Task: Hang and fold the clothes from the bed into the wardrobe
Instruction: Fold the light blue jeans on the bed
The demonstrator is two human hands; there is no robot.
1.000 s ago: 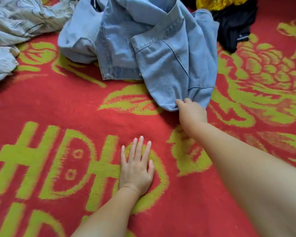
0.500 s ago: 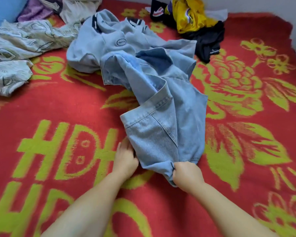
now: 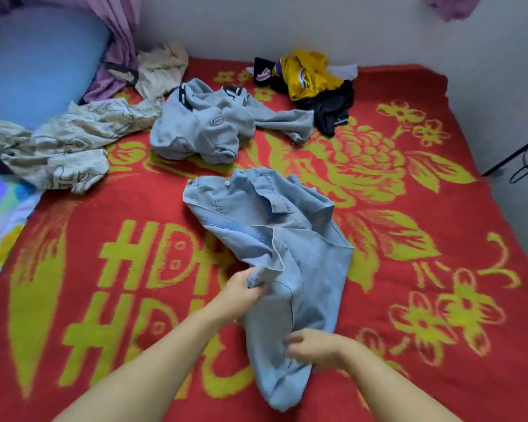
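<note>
**Head view: both hands on a denim shirt**

Head camera looks down on a red blanket [image 3: 439,360] with yellow flowers and letters. A pale denim shirt [image 3: 275,233] lies crumpled in the near middle. The left hand [image 3: 238,292] pinches a fold at its left edge. The right hand [image 3: 313,350] rests on the near part with curled fingers; blur hides whether it grips. Farther off lie a grey top [image 3: 205,129], a patterned cloth [image 3: 67,150] at left, and a yellow and black heap [image 3: 311,77].
</note>
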